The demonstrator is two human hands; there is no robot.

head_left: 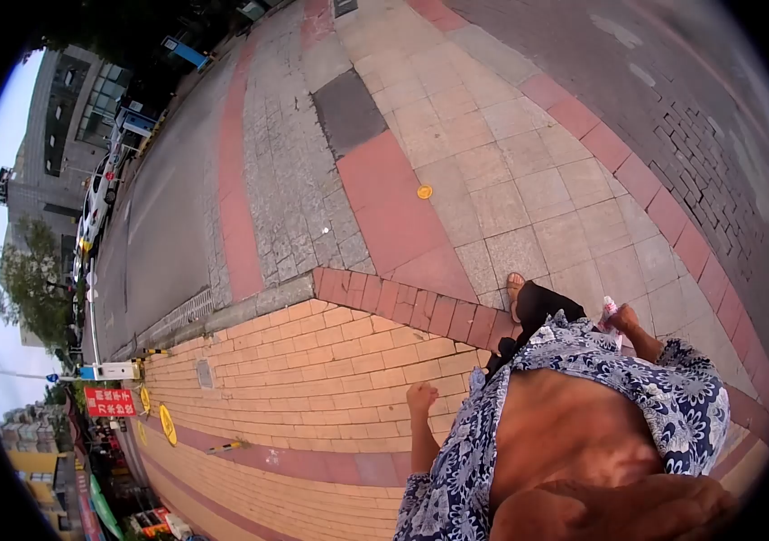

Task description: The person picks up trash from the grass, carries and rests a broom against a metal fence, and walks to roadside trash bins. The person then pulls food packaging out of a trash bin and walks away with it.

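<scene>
My left hand (421, 398) hangs over the tan brick paving with its fingers curled closed. No object shows in it. On the other side of my body, my right hand (622, 318) is closed around a small pink-and-white item (609, 310), whose kind I cannot make out. I wear a blue-and-white floral shirt (682, 388) and dark trousers (542, 307). One sandalled foot (515, 287) shows on the pavement beside a red brick border (393, 299).
The view is tilted sideways. A round yellow marker (425, 191) lies on the paving. A kerb (262, 302) and drain grate (190, 308) edge the grey road. At the left are a barrier post (114, 371), a red sign (109, 402), yellow discs (168, 424) and parked cars (94, 212).
</scene>
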